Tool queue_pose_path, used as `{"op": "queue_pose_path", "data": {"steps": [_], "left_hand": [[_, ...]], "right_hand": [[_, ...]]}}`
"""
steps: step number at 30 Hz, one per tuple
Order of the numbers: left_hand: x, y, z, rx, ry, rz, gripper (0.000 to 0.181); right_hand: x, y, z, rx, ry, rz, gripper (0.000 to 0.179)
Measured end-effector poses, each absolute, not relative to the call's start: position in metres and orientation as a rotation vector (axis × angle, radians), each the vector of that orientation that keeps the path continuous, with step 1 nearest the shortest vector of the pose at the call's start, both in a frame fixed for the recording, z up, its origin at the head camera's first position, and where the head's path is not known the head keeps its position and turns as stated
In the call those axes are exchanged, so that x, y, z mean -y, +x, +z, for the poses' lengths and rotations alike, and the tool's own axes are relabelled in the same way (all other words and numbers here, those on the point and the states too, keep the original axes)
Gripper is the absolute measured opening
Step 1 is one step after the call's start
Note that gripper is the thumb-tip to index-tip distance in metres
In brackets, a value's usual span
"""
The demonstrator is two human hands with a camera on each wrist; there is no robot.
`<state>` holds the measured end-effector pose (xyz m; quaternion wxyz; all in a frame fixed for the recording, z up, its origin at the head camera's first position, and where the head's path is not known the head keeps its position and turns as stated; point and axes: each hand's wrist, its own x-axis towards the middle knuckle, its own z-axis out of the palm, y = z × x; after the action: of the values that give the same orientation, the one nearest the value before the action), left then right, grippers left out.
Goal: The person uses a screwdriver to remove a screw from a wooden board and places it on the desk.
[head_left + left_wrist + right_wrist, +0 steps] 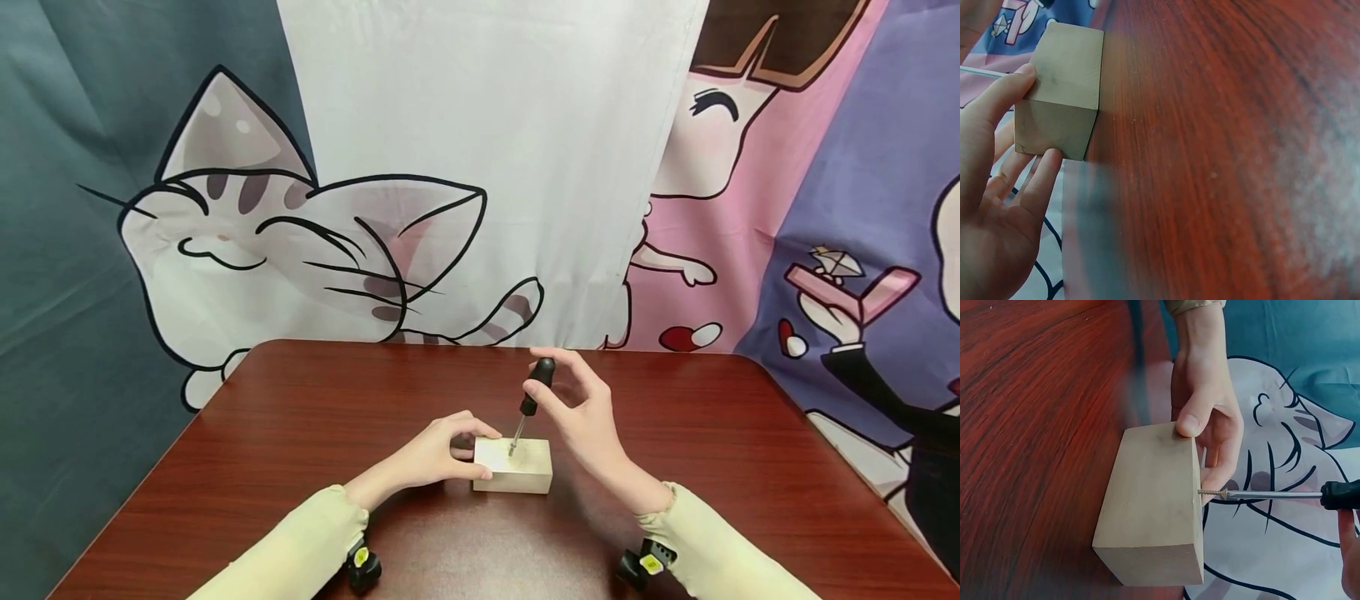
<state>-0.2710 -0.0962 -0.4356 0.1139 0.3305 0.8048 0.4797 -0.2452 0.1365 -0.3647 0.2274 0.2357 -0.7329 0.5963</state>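
Observation:
A pale wooden block [525,479] lies on the table, gripped at its left end by my left hand [431,454], thumb on the near side and fingers at the far side. A brass-coloured screw [1211,492] stands partly sunk in the block's top face, much of its thread showing. On its head sits the tip of a screwdriver [1272,495] with a metal shaft and black handle. My right hand [585,412] holds that handle between thumb and fingers, above and to the right of the block. The screwdriver leans slightly right in the head view.
The reddish-brown wooden table [322,392] spreads around the block. Behind it hangs a cloth backdrop [487,100] with a cartoon cat and figures. Each wrist carries a small black camera, the left one [363,567] and the right one [645,565] low over the table.

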Motion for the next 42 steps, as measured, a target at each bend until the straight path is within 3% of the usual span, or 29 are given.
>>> {"op": "queue_pose_path", "data": {"steps": [8, 14, 29, 42], "left_hand": [[0.0971, -0.2702, -0.4357, -2.367, 0.963, 1.397, 0.043], [0.0976, -0.2704, -0.4367, -2.365, 0.960, 1.403, 0.043], [0.0964, -0.2702, -0.4374, -2.363, 0.968, 1.403, 0.042], [0.0967, -0.2706, -0.4371, -2.344, 0.977, 1.427, 0.044]], "right_hand": [[-0.1401, -0.2454, -0.3636, 2.075, 0.761, 1.629, 0.046], [-0.1396, -0.2493, -0.3607, 2.024, 0.896, 1.741, 0.034], [-0.1374, -0.2482, -0.3595, 2.060, 0.733, 1.644, 0.038], [-0.1428, -0.2482, -0.3552, 2.077, 0.924, 1.637, 0.036]]}}
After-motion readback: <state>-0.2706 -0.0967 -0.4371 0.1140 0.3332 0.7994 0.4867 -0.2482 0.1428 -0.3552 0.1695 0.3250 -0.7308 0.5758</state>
